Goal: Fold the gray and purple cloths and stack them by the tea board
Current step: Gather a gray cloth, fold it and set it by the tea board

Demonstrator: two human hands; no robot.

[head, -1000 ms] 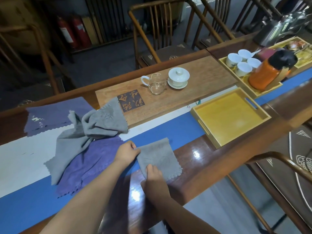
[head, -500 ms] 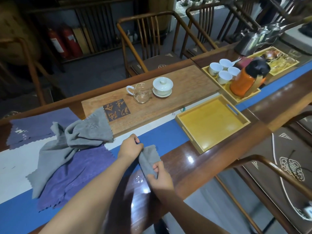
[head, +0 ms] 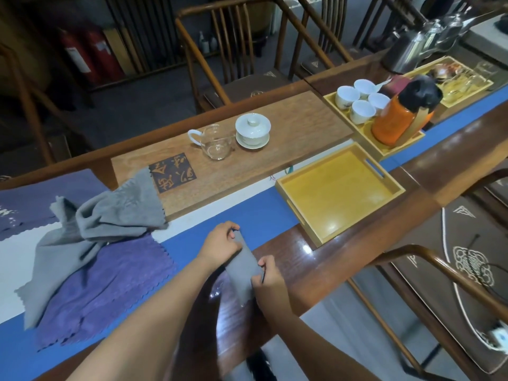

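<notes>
Hands now pinch a narrower strip of gray cloth (head: pixel 244 266) than a second ago, when it lay as a flat square: the left hand (head: pixel 220 243) grips its far end, the right hand (head: pixel 268 277) its near edge. It sits at the table's (head: pixel 343 243) front edge, near the tea board (head: pixel 288 125); the loose gray cloth (head: pixel 110 215) and purple cloth (head: pixel 110 281) lie unmoved.

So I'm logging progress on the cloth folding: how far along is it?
Done: nothing stacked by the tea board yet. In hand: left hand and right hand hold a small gray cloth, folded narrow. Left: the crumpled gray cloth and two purple cloths lie unfolded.
</notes>
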